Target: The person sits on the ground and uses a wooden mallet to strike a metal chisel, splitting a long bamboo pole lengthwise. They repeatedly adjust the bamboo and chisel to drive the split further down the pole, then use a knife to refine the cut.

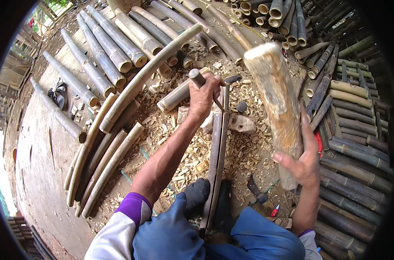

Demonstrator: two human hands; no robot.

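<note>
On the left side of the yard, smooth, hollow poles (60, 112) lay in a spaced row over bare ground, a dark sandal (59, 94) among them. Nearer the middle rested a heap of long poles (108, 167), pale and dull brown, ringed with joints. The left hand (202, 96) was curled closed around a rod (197, 78), its grey, rounded top jutting above the fist, over the upper end of a long, narrow bamboo piece (214, 149). This piece ran down between the feet, a dark gap along its length. Beside it, a rough wood block (242, 124) sat among curled, pale chips (190, 149). The right hand (307, 160), partly open, gripped the lower part of a thick log (275, 95), fibrous and worn, its top whitish and blunt. Farther right, round bamboo lengths (355, 162) lay stacked.
</note>
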